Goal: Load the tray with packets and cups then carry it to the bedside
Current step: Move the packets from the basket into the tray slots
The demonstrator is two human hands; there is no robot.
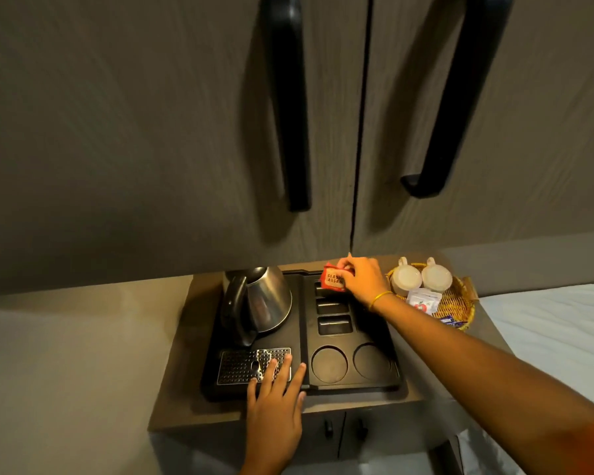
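Pinching a red packet [333, 281] in my right hand [362, 281] over the tray [354, 385] slot, left hand [275, 395] spread flat, I risk dropping it outside.

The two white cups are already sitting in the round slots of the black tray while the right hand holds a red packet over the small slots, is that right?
Not quite. The head view shows the two white cups in the wicker basket beside the black tray, whose round slots are empty. The right hand does hold the red packet over the small slots.
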